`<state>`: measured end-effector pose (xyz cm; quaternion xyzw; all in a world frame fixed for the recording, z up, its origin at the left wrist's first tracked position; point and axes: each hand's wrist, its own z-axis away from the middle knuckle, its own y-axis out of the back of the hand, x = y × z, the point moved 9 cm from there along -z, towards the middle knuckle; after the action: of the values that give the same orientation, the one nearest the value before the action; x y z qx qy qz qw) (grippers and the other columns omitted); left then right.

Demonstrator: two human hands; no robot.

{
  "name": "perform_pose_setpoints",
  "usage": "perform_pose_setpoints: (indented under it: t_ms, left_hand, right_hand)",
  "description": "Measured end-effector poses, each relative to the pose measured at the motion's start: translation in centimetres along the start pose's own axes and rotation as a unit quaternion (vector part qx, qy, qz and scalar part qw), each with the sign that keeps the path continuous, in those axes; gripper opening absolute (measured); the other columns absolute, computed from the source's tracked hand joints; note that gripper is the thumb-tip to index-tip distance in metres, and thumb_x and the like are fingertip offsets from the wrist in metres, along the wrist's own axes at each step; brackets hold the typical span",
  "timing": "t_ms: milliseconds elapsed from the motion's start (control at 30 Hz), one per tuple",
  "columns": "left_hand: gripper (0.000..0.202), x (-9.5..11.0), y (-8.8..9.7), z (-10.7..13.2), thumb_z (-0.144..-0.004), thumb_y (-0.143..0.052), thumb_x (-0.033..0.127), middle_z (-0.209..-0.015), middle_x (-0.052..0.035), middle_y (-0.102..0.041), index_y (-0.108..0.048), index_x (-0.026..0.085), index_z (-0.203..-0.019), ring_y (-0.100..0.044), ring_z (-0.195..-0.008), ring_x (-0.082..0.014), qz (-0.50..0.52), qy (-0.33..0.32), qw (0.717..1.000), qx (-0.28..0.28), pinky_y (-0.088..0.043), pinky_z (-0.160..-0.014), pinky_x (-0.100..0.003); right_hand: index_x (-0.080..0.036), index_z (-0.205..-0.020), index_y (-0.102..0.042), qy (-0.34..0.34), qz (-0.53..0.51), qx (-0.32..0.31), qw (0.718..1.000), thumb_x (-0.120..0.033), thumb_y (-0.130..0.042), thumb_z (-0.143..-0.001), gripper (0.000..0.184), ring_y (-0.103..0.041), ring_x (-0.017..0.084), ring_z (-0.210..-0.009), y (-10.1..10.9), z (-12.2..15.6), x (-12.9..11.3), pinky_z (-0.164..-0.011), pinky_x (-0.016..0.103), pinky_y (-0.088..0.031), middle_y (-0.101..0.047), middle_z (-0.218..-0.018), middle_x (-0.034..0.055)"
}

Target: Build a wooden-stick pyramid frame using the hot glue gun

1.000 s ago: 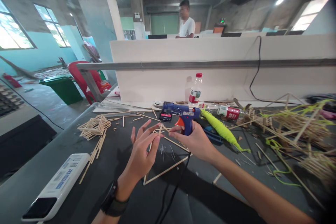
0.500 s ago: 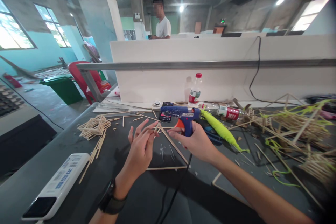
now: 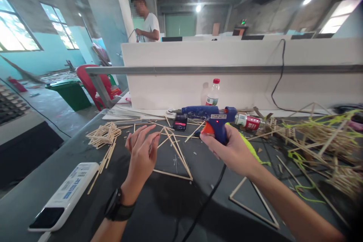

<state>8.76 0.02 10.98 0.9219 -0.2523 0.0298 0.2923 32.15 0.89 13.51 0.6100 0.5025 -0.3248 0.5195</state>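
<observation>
Right hand is clamped around the grip of the blue glue gun, forefinger by the orange trigger, nozzle aimed left toward the stick frame — a triangle-sided frame of thin wooden sticks that stands on the dark table just left of the gun. Left hand, just left of the frame, pinches one of its slanting sticks between thumb and fingertips, the other fingers spread loosely; its wrist wears a dark watch and the forearm rises from the near edge of the table. The right forearm stretches in from the lower right, wrist level, with the gun held off the table above the frame's right side; a black cord trails from the gun toward the near edge. One glue gun, one raised frame, one flat stick triangle lying right of the frame, under the right forearm. Behind the gun stand one upright plastic bottle with a red cap and a second bottle lying on its side. Left of the frame lies one heap of sticks, and nearer, one white power strip. Beyond the white partition stands one person in a white shirt.
</observation>
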Motion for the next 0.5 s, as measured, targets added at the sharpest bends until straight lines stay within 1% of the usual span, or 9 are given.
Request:
perform_pose_setpoints:
  t_ms: [100, 200, 267, 367, 500]
  left_hand:
    - [0.013, -0.3, 0.1, 0.0, -0.094, -0.058, 0.02, -0.121, -0.0046, -0.069, -0.066, 0.025, -0.103, -0.056, -0.121, -0.0254, 0.004, -0.003, 1.0, 0.006, -0.033, -0.108, -0.048]
    - [0.014, -0.5, 0.1, -0.1, -0.095, -0.056, 0.02, -0.119, -0.0048, -0.069, -0.066, 0.025, -0.103, -0.057, -0.119, -0.025, 0.022, -0.004, 1.0, 0.005, -0.036, -0.107, -0.046]
    - [0.015, -0.6, 0.2, -0.2, -0.096, -0.053, 0.02, -0.118, -0.0055, -0.069, -0.065, 0.024, -0.104, -0.057, -0.119, -0.0251, 0.042, 0.004, 0.999, 0.006, -0.037, -0.106, -0.046]
    - [0.016, -0.9, 0.3, -0.5, -0.097, -0.049, 0.02, -0.117, -0.0064, -0.069, -0.064, 0.023, -0.103, -0.057, -0.117, -0.0243, 0.075, 0.025, 0.997, 0.009, -0.039, -0.104, -0.044]
    - [0.016, -1.2, -0.4, -0.8, -0.098, -0.048, 0.022, -0.118, -0.0068, -0.068, -0.064, 0.022, -0.101, -0.058, -0.115, -0.0237, 0.106, 0.037, 0.994, 0.001, -0.04, -0.104, -0.044]
  right_hand:
    - [-0.022, -0.072, -0.047, -0.013, -0.029, 0.011, 0.999, -0.046, -0.067, -0.087, 0.034, -0.04, 0.008, -0.046, -0.2, 0.1, 0.6, -0.042, 0.023, -0.03, -0.047, -0.054, -0.0069]
    - [-0.023, -0.078, -0.049, -0.028, -0.064, 0.006, 0.998, -0.049, -0.065, -0.088, 0.032, -0.04, 0.009, -0.046, -0.9, -0.2, 2.1, -0.042, 0.023, -0.031, -0.045, -0.056, -0.0076]
    - [-0.023, -0.079, -0.049, -0.025, -0.068, 0.004, 0.997, -0.048, -0.066, -0.087, 0.031, -0.041, 0.009, -0.046, -1.5, -0.6, 2.8, -0.044, 0.024, -0.033, -0.045, -0.057, -0.0075]
    - [-0.022, -0.083, -0.054, -0.01, -0.047, 0.013, 0.999, -0.047, -0.069, -0.085, 0.029, -0.045, 0.01, -0.048, -2.3, -1.5, 3.4, -0.046, 0.026, -0.038, -0.052, -0.063, -0.005]
    - [-0.022, -0.099, -0.066, -0.002, -0.015, 0.022, 1.0, -0.046, -0.069, -0.083, 0.029, -0.055, 0.014, -0.056, -3.6, -2.5, 3.7, -0.05, 0.028, -0.044, -0.066, -0.078, 0.0016]
